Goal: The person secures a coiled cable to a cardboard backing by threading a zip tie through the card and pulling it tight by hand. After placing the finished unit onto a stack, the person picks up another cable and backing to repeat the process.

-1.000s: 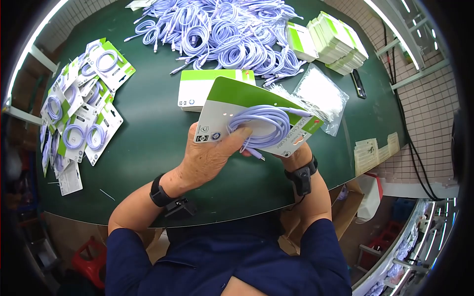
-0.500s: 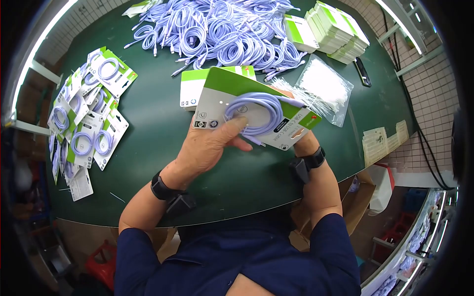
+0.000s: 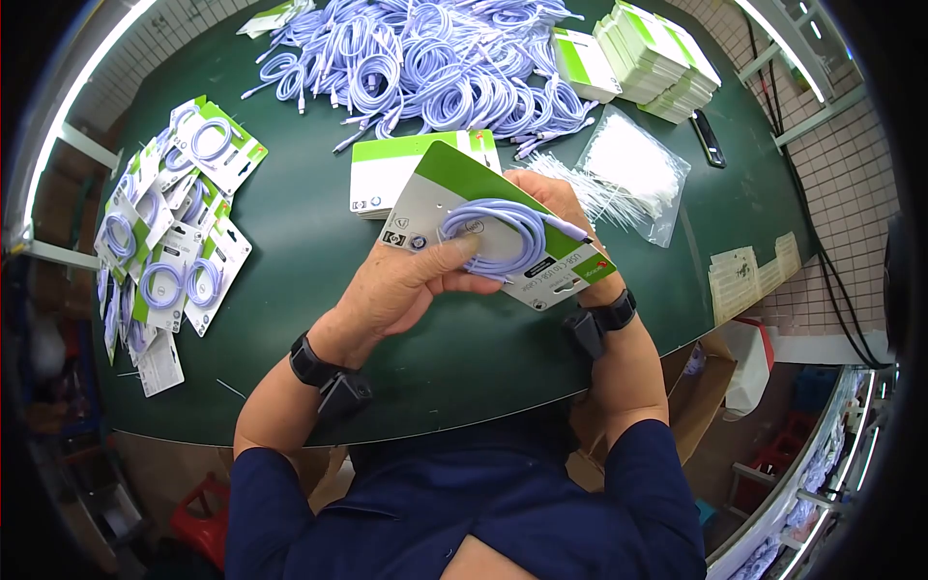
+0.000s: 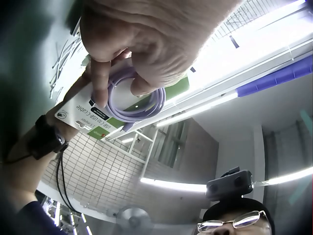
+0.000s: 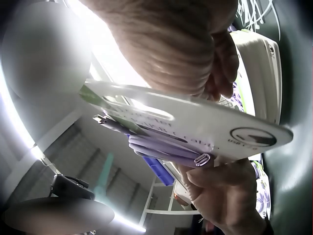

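My left hand [image 3: 391, 290] pinches a white-and-green packaging card [image 3: 447, 179] over the near middle of the table. A coiled lilac USB cable [image 3: 527, 232] lies against the card's front, with my left thumb pressing on the coil. In the left wrist view, a finger also reaches over the card's front beside the coil [image 4: 115, 100]. Behind the card is my right hand [image 3: 556, 198], its knuckles showing past the upper edge. The right wrist view shows its bent fingers [image 5: 222, 66] close to the card's back; I cannot tell what they hold.
A stack of cards [image 3: 372, 174] lies just beyond my hands. Behind it spreads a heap of lilac cables [image 3: 435, 68]. Finished carded cables [image 3: 174, 251] pile up at left. White zip ties [image 3: 638, 174] in a bag, a black cutter [image 3: 709, 140] and card stacks [image 3: 657, 58] are at right.
The card has dropped slightly and turned, its right end lower. More of my right hand shows above its edge. My left fingers have drawn closer under the coil.
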Demonstrator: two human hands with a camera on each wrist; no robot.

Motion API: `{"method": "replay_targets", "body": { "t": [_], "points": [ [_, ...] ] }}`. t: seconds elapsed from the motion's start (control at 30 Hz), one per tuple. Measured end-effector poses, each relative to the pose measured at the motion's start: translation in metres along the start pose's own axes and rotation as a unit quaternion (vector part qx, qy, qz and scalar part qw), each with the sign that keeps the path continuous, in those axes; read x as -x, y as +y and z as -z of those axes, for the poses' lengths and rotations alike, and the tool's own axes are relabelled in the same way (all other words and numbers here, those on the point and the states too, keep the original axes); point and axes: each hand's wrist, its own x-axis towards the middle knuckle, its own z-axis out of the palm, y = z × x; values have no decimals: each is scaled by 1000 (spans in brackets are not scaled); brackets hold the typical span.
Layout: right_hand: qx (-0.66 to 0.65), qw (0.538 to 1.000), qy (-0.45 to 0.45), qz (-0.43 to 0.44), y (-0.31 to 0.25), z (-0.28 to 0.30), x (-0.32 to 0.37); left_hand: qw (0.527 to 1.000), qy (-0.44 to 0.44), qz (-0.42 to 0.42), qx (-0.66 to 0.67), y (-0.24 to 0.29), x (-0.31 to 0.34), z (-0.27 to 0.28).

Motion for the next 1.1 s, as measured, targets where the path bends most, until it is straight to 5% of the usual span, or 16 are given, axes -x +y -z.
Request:
{"method": "replay_targets", "body": {
  "t": [0.03,0.17,0.47,0.7,0.87,1.1],
  "points": [
    [-59,996,-15,-66,0,0,-4,1000,0,0,0,-1,0,0],
    [-138,987,25,-84,-14,-10,-4,1000,3,4,-11,-3,-1,2],
    [-76,996,41,-30,-20,-10,2,999,-4,4,-47,-8,2,0],
    [-239,971,-23,19,-32,5,5,995,-10,-63,-80,-2,1,-4],
    [-257,965,22,-39,-11,6,-2,994,74,-76,-33,-5,-1,-10],
    [-429,902,46,-19,-23,5,-2,984,111,-132,-34,1,2,-6]
  ]
}}
